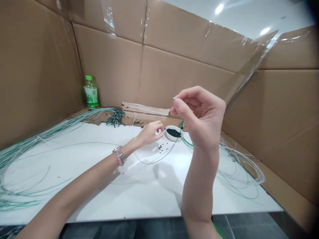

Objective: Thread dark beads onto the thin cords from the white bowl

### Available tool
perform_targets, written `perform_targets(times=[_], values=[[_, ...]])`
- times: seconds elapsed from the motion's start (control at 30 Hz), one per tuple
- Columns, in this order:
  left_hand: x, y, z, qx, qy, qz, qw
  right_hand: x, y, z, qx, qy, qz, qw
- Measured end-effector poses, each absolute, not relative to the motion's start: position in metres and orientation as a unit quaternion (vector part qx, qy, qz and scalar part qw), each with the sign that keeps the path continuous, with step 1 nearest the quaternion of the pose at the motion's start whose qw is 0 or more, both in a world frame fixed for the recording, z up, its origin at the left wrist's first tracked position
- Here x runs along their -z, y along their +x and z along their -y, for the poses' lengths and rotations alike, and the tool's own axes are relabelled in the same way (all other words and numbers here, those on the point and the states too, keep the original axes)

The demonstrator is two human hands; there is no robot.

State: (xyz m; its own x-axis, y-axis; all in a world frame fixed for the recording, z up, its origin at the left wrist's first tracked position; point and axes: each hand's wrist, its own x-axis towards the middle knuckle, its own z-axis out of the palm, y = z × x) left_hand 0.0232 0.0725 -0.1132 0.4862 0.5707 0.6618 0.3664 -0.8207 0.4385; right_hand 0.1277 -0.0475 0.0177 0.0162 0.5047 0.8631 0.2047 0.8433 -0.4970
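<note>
My right hand [203,113] is raised high above the table, its thumb and forefinger pinched on a thin green wire [172,98] whose tip pokes out to the left. A thin strand [152,163] hangs below that hand and loops over the white tabletop towards the left. My left hand [151,132] is lower, just left of a white bowl [167,136] full of small black pieces [173,132]. Its thumb and fingers are closed together; whatever they hold is too small to make out. Several loose black pieces [160,147] lie on the table in front of the bowl.
A long bundle of green and white wires [50,132] runs along the left, ending in a dark-tipped cluster [116,118]. More coiled wires [249,166] lie at the right. A green-capped bottle [91,94] stands in the back left corner. Cardboard walls [189,73] enclose the table [99,199].
</note>
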Motion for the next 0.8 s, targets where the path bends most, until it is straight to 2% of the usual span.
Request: perform_targets(times=[0.17,0.3,0.53,0.8], values=[[0.041,-0.011,-0.049,-0.613,0.739,-0.246,0.133,-0.017,0.122,0.052,-0.105,-0.236,0.696,0.671],[0.008,-0.037,-0.027,-0.738,0.635,-0.094,0.207,-0.015,0.113,0.054,-0.084,-0.226,0.699,0.673],[-0.003,-0.041,0.004,-0.713,0.657,-0.013,0.245,-0.009,0.096,0.055,-0.017,-0.168,0.683,0.710],[-0.003,-0.036,0.026,-0.698,0.677,0.005,0.234,-0.010,0.091,0.072,0.034,-0.231,0.675,0.700]])
